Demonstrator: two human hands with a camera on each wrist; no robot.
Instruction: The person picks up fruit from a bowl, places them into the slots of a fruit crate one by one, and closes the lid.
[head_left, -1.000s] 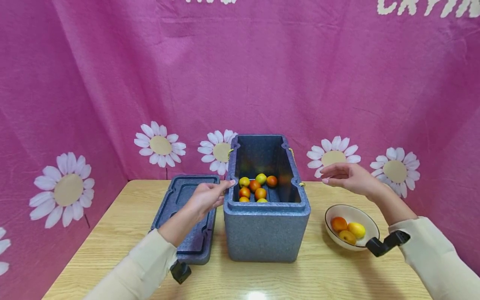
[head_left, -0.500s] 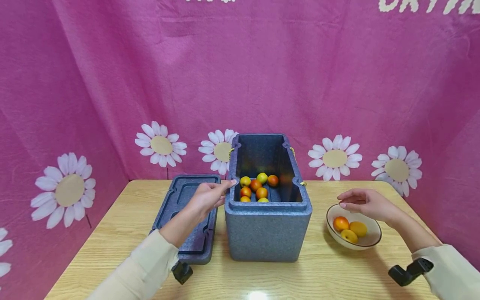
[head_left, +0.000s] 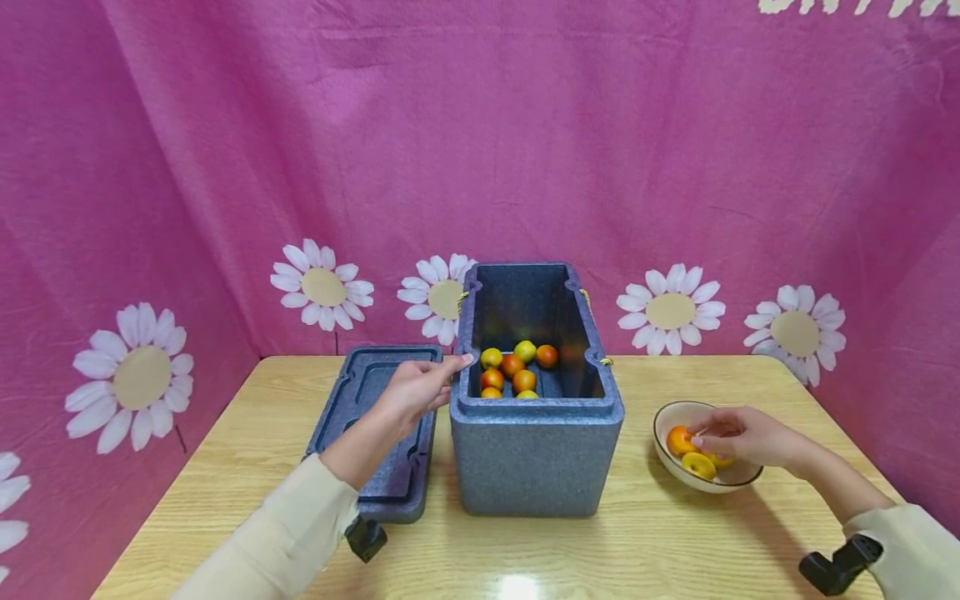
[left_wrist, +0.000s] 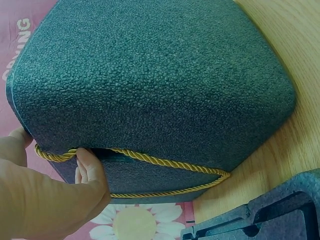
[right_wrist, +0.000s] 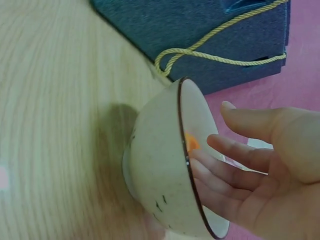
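Note:
A dark grey foam box (head_left: 536, 467) stands uncovered, with several red-orange and yellow apple-like fruits (head_left: 513, 365) on its floor. My left hand (head_left: 416, 392) grips the box's left wall, thumb over the rim and fingers at a side slot beside the yellow rope (left_wrist: 165, 161). To the right, my right hand (head_left: 753, 437) reaches down into a cream bowl (head_left: 678, 417) with a brown rim, its fingers spread and loosely bent. Its fingertips are right at the fruit inside: an orange one (head_left: 679, 440), a yellow one (head_left: 699, 466) in front, and another mostly hidden behind the hand.
The box's grey lid (head_left: 386, 483) lies flat on the wooden table (head_left: 645, 550), left of the box and under my left forearm. A pink cloth (head_left: 525, 150) with white daisies hangs behind the table. Another yellow rope (right_wrist: 220, 57) loops along the box's right side.
My right hand has moved right and down, from above and behind the bowl into it. The left hand keeps its hold on the box wall.

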